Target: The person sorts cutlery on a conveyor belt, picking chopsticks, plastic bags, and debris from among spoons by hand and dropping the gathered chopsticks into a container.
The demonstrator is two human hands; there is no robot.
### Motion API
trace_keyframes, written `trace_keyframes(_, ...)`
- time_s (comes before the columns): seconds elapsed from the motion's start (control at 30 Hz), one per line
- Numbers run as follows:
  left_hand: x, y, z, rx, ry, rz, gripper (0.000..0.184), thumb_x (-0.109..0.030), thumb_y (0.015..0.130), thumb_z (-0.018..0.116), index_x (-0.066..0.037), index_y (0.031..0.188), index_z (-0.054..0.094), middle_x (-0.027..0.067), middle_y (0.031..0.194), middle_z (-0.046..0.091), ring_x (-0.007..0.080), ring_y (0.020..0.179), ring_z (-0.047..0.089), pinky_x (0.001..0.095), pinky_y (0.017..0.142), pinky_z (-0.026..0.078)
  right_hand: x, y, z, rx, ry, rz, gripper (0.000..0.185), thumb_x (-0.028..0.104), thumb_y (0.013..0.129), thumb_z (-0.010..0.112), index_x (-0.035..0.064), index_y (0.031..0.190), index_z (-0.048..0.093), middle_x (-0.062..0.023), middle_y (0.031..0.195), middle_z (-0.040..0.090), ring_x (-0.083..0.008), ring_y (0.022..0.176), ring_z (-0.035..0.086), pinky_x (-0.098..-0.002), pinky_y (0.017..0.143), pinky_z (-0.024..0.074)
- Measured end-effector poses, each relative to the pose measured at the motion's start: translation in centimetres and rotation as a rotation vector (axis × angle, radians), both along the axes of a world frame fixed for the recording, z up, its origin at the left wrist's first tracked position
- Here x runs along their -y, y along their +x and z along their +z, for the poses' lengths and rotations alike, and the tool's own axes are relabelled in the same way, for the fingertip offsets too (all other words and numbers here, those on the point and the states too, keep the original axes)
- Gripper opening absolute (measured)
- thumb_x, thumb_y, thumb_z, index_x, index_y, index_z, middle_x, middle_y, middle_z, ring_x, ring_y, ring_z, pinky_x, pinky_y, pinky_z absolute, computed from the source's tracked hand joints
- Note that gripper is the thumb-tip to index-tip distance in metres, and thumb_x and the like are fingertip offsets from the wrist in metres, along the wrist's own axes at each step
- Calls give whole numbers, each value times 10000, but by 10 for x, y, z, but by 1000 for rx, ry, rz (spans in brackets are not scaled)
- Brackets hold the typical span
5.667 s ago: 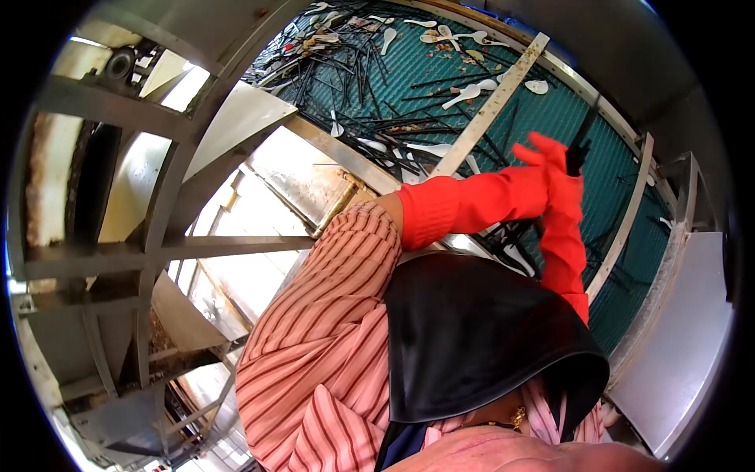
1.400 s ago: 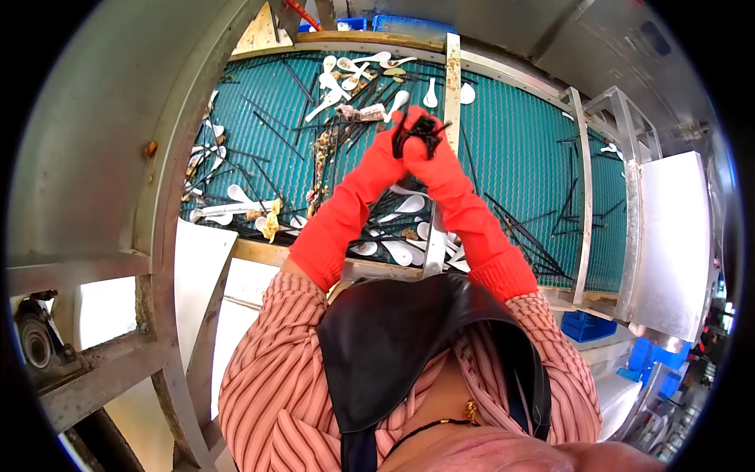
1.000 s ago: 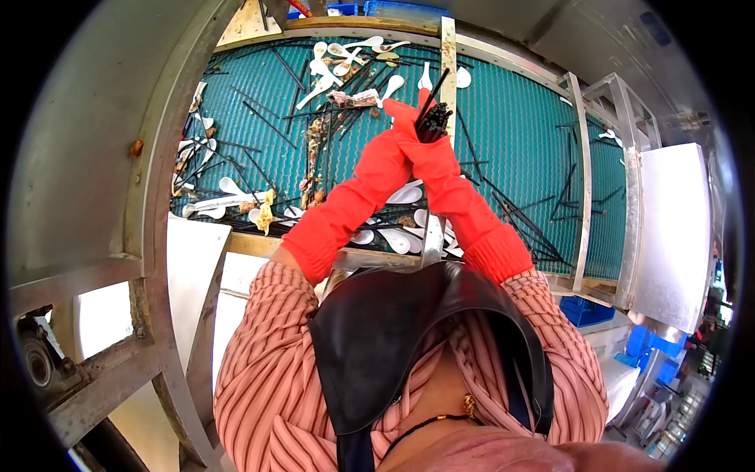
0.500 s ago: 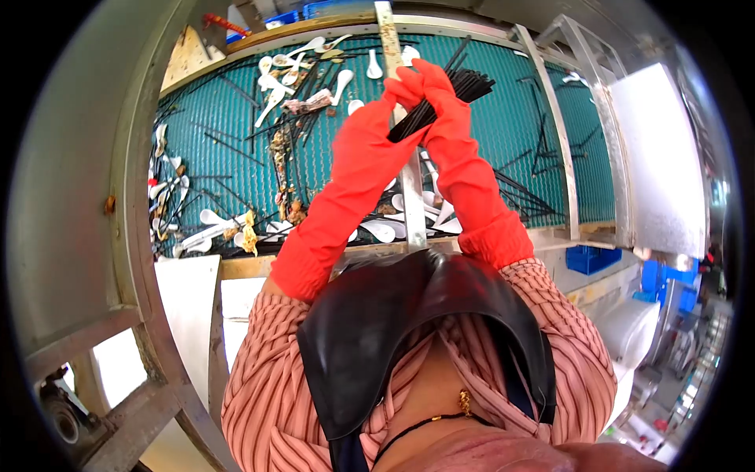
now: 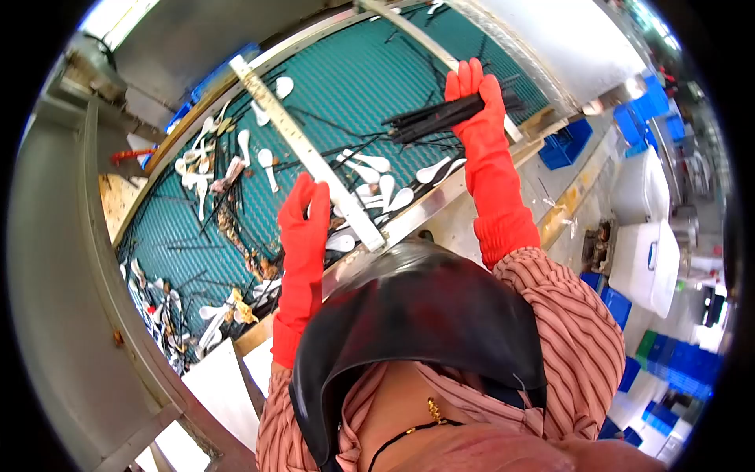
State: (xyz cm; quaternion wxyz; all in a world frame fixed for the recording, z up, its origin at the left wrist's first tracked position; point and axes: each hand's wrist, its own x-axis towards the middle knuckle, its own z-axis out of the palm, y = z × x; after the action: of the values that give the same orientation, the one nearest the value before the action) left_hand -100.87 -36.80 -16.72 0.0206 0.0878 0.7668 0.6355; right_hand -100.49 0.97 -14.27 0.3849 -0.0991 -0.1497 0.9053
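Observation:
Both my hands wear long red rubber gloves. My right hand (image 5: 478,98) holds a bundle of black chopsticks (image 5: 429,119) low over the right part of the green ribbed belt (image 5: 346,79). Its thumb and fingers show on either side of the bundle, whose ends point left. Near the front edge, my left hand (image 5: 305,206) is raised over the belt, its thumb and fingers apart and nothing visible in them. Just right of it runs a metal crossbar (image 5: 303,145). White soup spoons (image 5: 367,161) and loose chopsticks lie on both sides of the bar.
Food scraps (image 5: 230,224) and more spoons lie on the belt's left half. A second crossbar (image 5: 417,35) spans the right part. A metal panel (image 5: 543,43) stands at the far right. Blue crates (image 5: 565,145) and white tubs (image 5: 646,263) are on the floor to the right.
My hands were together around the chopstick bundle near the first bar. They have separated: the right moved rightward with the bundle, the left came back empty. The view has turned right.

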Motion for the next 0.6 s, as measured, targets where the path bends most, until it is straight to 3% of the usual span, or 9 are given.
trace_keyframes(0.1, -8, 21, 1, -32, -181, -82, 588, -252, 956, 793, 74, 1405, 600, 206, 1252, 727, 274, 1174, 691, 384, 1035, 517, -19, 45, 8, 124, 6, -128, 374, 285, 1082, 559, 13, 1339, 574, -102, 1422, 651, -312, 1347, 601, -511, 1084, 555)
trace_keyframes(0.17, -14, 26, -24, 62, -17, -114, 654, -257, 956, 793, 87, 1454, 544, 240, 1379, 654, 313, 1279, 632, 395, 1104, 474, -41, 80, -1, 162, -20, -172, 392, 287, 1082, 556, 2, 1349, 589, -105, 1446, 634, -322, 1356, 590, -505, 1092, 544)
trace_keyframes(0.23, -22, 36, -39, 145, -13, -49, 751, -274, 954, 795, 102, 1511, 460, 263, 1521, 531, 316, 1384, 547, 377, 1148, 433, -64, 119, -13, 157, 16, -238, 389, 255, 1075, 551, -6, 1363, 566, -137, 1474, 608, -361, 1382, 560, -521, 1119, 517)
trace_keyframes(0.3, -42, 43, -23, 44, -187, -70, 863, -300, 958, 789, 101, 1577, 340, 279, 1610, 414, 339, 1465, 458, 384, 1209, 361, -96, 157, -26, 83, -41, -284, 283, 185, 1040, 621, 100, 1307, 576, -141, 1508, 582, -355, 1391, 558, -551, 1120, 520)
trace_keyframes(0.43, -77, 56, -34, -87, -446, 21, 910, -239, 967, 758, 96, 1620, 220, 296, 1662, 312, 380, 1560, 299, 415, 1287, 209, -170, 239, -47, 35, -28, -442, 259, 165, 1039, 608, 124, 1290, 558, -165, 1508, 574, -376, 1379, 564, -562, 1111, 523)
trace_keyframes(0.5, -65, 37, -91, -354, -517, 104, 896, -208, 968, 722, -7, 1661, 191, 278, 1605, 393, 345, 1374, 543, 406, 1142, 443, -207, 283, -51, 38, -24, -538, 269, 166, 1038, 609, 126, 1299, 555, -164, 1510, 572, -375, 1377, 566, -565, 1100, 531)
trace_keyframes(0.53, -69, 44, -84, -100, -338, 116, 864, -161, 979, 682, -84, 1676, 177, 261, 1543, 443, 329, 1178, 616, 411, 980, 521, -224, 306, -51, 73, -55, -572, 265, 166, 1043, 604, 110, 1298, 557, -164, 1516, 567, -366, 1379, 566, -563, 1091, 536)
trace_keyframes(0.57, -71, 49, -77, 25, -249, 127, 827, -106, 993, 639, -130, 1681, 180, 236, 1551, 435, 310, 1096, 644, 395, 868, 560, -239, 328, -58, 114, 4, -658, 329, 234, 1082, 515, 29, 1333, 567, -170, 1475, 598, -365, 1366, 579, -530, 1115, 508)
trace_keyframes(0.6, -74, 53, -69, 146, -160, 148, 805, -51, 1007, 596, -176, 1687, 184, 211, 1558, 427, 291, 1015, 671, 379, 756, 600, -256, 353, -65, 129, -20, -696, 322, 230, 1083, 517, 30, 1331, 564, -180, 1482, 591, -374, 1363, 580, -528, 1110, 513)
